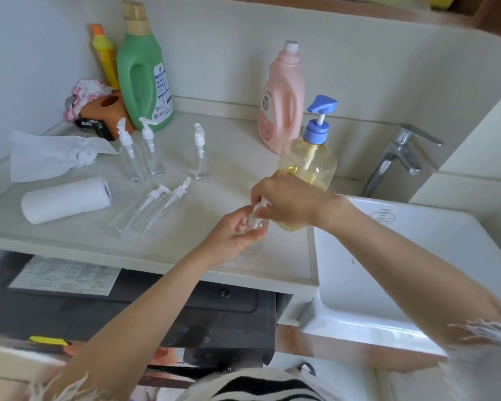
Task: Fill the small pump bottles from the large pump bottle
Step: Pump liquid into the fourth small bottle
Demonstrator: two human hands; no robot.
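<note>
Obs., head view, counter w/ sink at right.

Both hands meet at centre frame over the front edge of the counter [70, 241]. Left hand [237, 231] is curled round a small clear pump bottle [255, 227], gripping the body from below-left; bottle mostly hidden by fingers. Right hand [284, 198] comes in from the right, fingers pinching the white pump head [258, 211] on top of that bottle. Can't tell if the head is screwed on or loose.

Large pump bottle [308, 160], clear w/ yellow liquid and a blue pump, stands upright just behind the right hand, centre-right of frame, near the sink [417, 256]. Liquid level approx. half; lower part hidden by the hand.

Other small bottles, all clear w/ white pumps: three upright [136, 157] [154, 151] [200, 157] in upper-centre-left; two lying on their sides [139, 211] [162, 208], side by side, pump ends toward the upper right, left of centre. All look empty.

Rest: paper towel roll [67, 199] lying on its side at left; crumpled sheet of paper towel [52, 157] behind it. Green detergent bottle [145, 73] and thin yellow bottle [104, 56] against the wall, upper left; pink-and-white cloth [84, 96] beside them. Pink detergent bottle [282, 99] upright behind the large pump bottle. Chrome tap [399, 157] at upper right.
</note>
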